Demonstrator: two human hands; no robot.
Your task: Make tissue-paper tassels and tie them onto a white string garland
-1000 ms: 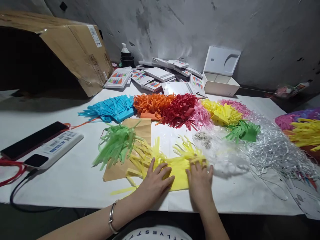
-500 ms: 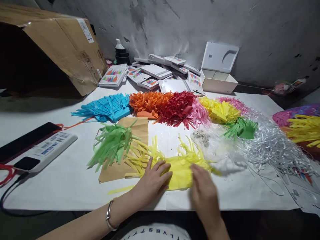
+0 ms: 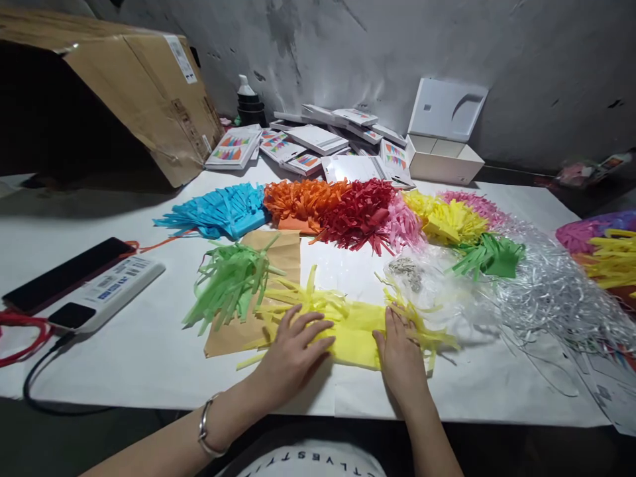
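A yellow tissue paper tassel (image 3: 358, 334) lies flat in front of me, with a plain middle and fringed strips fanning out at both ends. My left hand (image 3: 297, 351) rests on its left part, fingers spread and pressing down. On the right end lies my right hand (image 3: 403, 358), its fingers stretched out over the paper and the thumb apart. Part of the fringe is hidden under both hands. Just left of the yellow paper sits a light green tassel (image 3: 232, 281) on a sheet of brown paper (image 3: 226, 336).
Blue (image 3: 216, 211), orange (image 3: 304, 201) and red (image 3: 360, 212) tassel bundles line the back. Silver tinsel (image 3: 551, 298) and a clear plastic bag (image 3: 450, 295) lie right. A phone (image 3: 69, 275) and a power bank (image 3: 112, 291) with cables lie left. Behind are white boxes (image 3: 318, 139) and a large carton (image 3: 144, 99).
My right hand has come down from a blurred movement onto the right end of the yellow paper. My left hand stays on the left part. The view has shifted slightly.
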